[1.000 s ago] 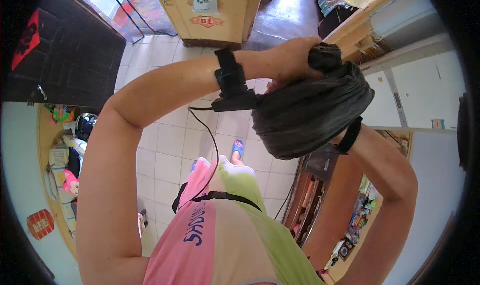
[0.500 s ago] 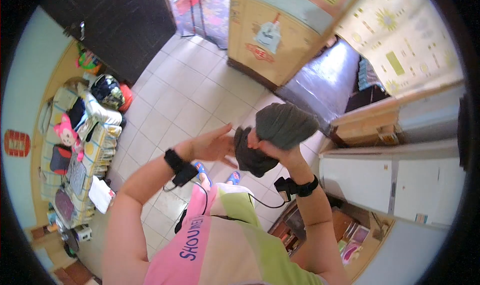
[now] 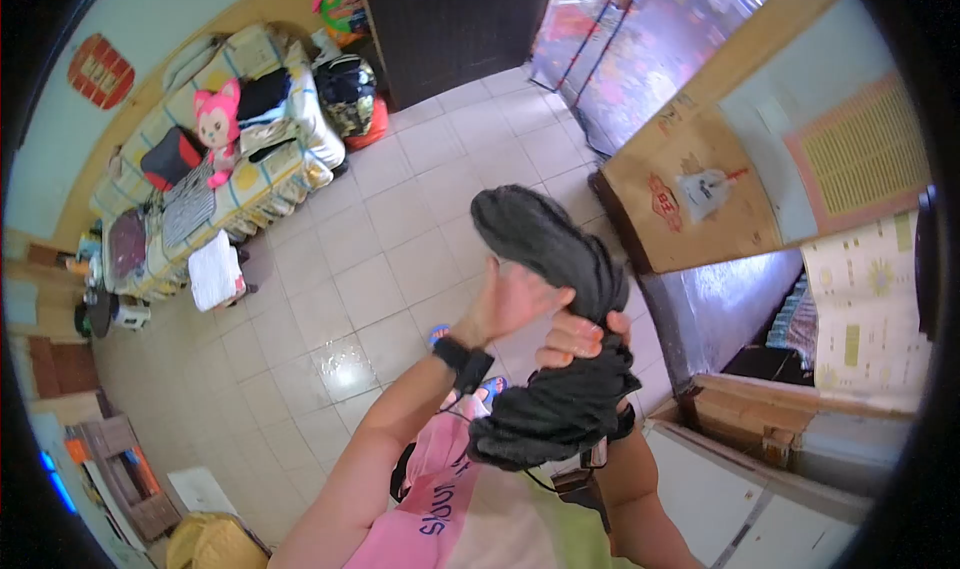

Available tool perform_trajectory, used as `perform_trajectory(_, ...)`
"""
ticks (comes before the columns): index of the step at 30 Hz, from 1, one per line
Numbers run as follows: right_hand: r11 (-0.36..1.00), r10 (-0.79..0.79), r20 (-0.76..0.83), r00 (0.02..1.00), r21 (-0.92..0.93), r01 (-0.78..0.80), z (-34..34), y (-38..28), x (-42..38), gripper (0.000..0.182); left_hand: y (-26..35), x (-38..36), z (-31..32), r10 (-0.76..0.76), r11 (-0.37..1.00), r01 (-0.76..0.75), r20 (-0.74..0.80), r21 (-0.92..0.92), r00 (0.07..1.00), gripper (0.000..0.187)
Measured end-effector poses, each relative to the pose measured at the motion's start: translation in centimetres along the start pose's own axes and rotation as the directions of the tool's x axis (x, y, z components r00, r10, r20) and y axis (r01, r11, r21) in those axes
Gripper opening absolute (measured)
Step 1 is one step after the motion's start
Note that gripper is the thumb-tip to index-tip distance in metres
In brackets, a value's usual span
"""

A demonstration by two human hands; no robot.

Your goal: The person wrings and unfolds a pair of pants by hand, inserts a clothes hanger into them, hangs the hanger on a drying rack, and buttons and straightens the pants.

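Observation:
A long bundle of dark grey, gathered cloth (image 3: 550,419) hangs in front of my body, thick at both ends and pinched narrow in the middle. My right hand (image 3: 580,339) is closed around that narrow part, fingers wrapped over the folds. Just left of the grip, my left hand (image 3: 515,299) has its palm turned up and its fingers apart. Its fingertips are right at the underside of the bundle's upper end, partly hidden by the cloth. Both wrists wear black bands with cables; the right band is mostly covered by the cloth.
At upper left stands a sofa (image 3: 190,209) with a pink plush toy (image 3: 217,134) and cushions. Before it is a small stool (image 3: 217,274) with a white top. A cabinet with a taped-on bag (image 3: 710,189) and a white fridge (image 3: 700,489) are on the right. Tiles cover the floor.
My view has swung to the right. The cloth bundle has turned more upright and stretched longer, and my right hand now grips its middle. My left hand is closer under its upper end.

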State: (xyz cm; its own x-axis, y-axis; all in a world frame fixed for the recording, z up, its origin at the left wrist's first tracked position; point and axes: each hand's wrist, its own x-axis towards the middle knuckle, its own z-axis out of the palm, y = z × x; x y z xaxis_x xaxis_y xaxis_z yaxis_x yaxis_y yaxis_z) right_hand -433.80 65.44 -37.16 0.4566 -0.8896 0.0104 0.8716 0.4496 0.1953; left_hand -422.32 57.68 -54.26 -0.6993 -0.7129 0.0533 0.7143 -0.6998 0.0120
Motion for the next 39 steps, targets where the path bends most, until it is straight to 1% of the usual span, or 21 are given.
perform_trajectory(2,0.989,0.113,-0.146,0.983,-0.079,-0.126,-2.5,1.2,0.7,0.057,5.2,1.0,3.4,0.101,0.979,-0.096,-0.018,0.181,0.995,0.091)
perform_trajectory(3,0.974,0.151,-0.259,0.954,-0.126,-0.188,-3.3,1.6,1.0,0.057,7.3,1.0,2.1,0.127,0.983,-0.117,-0.063,0.141,0.990,0.077)
perform_trajectory(5,0.783,0.113,-0.579,0.807,-0.448,-0.431,-3.2,1.1,2.6,0.064,11.7,0.9,2.0,0.224,0.880,-0.002,-0.412,0.475,0.883,0.065)
perform_trajectory(7,0.481,0.050,-0.706,0.706,-0.603,-0.636,-9.1,-1.2,4.4,0.078,14.3,1.7,1.8,0.501,0.379,0.101,-0.295,0.920,0.814,0.062)
perform_trajectory(8,0.208,-0.183,-0.612,0.769,-0.789,-0.578,-9.8,-0.4,5.4,0.078,15.3,1.8,2.2,0.593,0.045,0.177,-0.169,0.983,0.787,0.061)
perform_trajectory(10,-0.423,-0.476,-0.195,0.858,-0.804,-0.417,-11.2,1.8,7.1,0.079,15.8,2.0,3.4,0.611,-0.141,0.434,-0.267,0.890,0.746,0.064)
perform_trajectory(11,-0.468,-0.450,-0.183,0.874,-0.785,-0.406,-11.2,1.9,7.6,0.080,16.1,2.2,4.0,0.625,-0.228,0.545,-0.308,0.807,0.717,0.065)
perform_trajectory(13,-0.559,-0.396,-0.159,0.905,-0.740,-0.374,-10.7,1.6,8.8,0.081,17.2,2.3,4.2,0.603,-0.273,0.560,-0.314,0.782,0.733,0.075)
perform_trajectory(15,-0.061,-0.209,-0.427,0.880,-0.892,-0.448,-8.9,1.0,9.1,0.067,18.3,1.9,5.6,0.564,-0.367,0.534,-0.275,0.762,0.779,0.078)
perform_trajectory(16,0.196,-0.067,-0.501,0.863,-0.854,-0.481,-7.9,0.6,9.3,0.060,19.4,1.5,7.4,0.416,-0.258,0.415,-0.288,0.872,0.863,0.080)
perform_trajectory(17,0.315,0.040,-0.499,0.866,-0.816,-0.485,-7.4,0.1,9.2,0.057,20.9,0.6,9.5,0.263,-0.119,0.302,-0.263,0.946,0.928,0.081)
perform_trajectory(18,0.423,0.146,-0.476,0.867,-0.762,-0.490,-6.9,-0.2,9.0,0.055,22.5,-0.7,11.8,0.196,0.180,0.242,-0.276,0.953,0.941,0.082)
perform_trajectory(19,0.518,0.248,-0.433,0.866,-0.696,-0.497,-5.9,-0.2,9.1,0.053,23.9,-1.9,13.4,0.127,0.462,0.179,-0.265,0.869,0.956,0.083)
perform_trajectory(22,0.696,0.313,-0.277,0.908,-0.584,-0.418,-1.2,2.1,9.7,0.044,26.9,-2.7,12.8,0.229,0.549,-0.092,-0.044,0.830,0.972,0.088)
perform_trajectory(25,0.811,0.420,-0.147,0.896,-0.382,-0.443,0.2,3.8,11.1,0.044,24.0,0.0,9.1,0.284,0.867,-0.235,-0.049,0.439,0.957,0.094)
perform_trajectory(27,0.876,0.420,-0.122,0.899,-0.206,-0.437,-0.9,5.0,11.3,0.045,24.0,1.5,9.3,0.244,0.913,-0.271,0.127,0.304,0.962,0.093)
perform_trajectory(29,0.863,0.440,-0.198,0.876,-0.178,-0.473,-2.0,5.2,11.2,0.049,24.1,2.2,11.8,0.210,0.947,-0.262,0.258,0.184,0.943,0.091)
perform_trajectory(31,0.852,0.439,-0.288,0.851,-0.167,-0.496,-2.0,5.2,11.5,0.047,26.9,1.6,10.5,0.328,0.843,-0.289,-0.007,0.454,0.945,0.075)
perform_trajectory(34,0.718,0.183,-0.389,0.903,-0.574,-0.393,-2.1,3.9,12.7,0.048,29.6,0.0,11.8,0.392,0.577,-0.074,-0.197,0.813,0.899,0.062)
perform_trajectory(36,0.515,0.067,-0.429,0.901,-0.759,-0.400,-3.7,2.7,13.1,0.059,30.0,-0.5,11.6,0.496,0.440,-0.018,-0.226,0.898,0.839,0.057)
perform_trajectory(39,-0.283,-0.217,-0.270,0.938,-0.902,-0.325,-8.2,2.0,14.6,0.067,30.3,-1.1,10.9,0.558,0.202,0.055,-0.161,0.978,0.814,0.058)
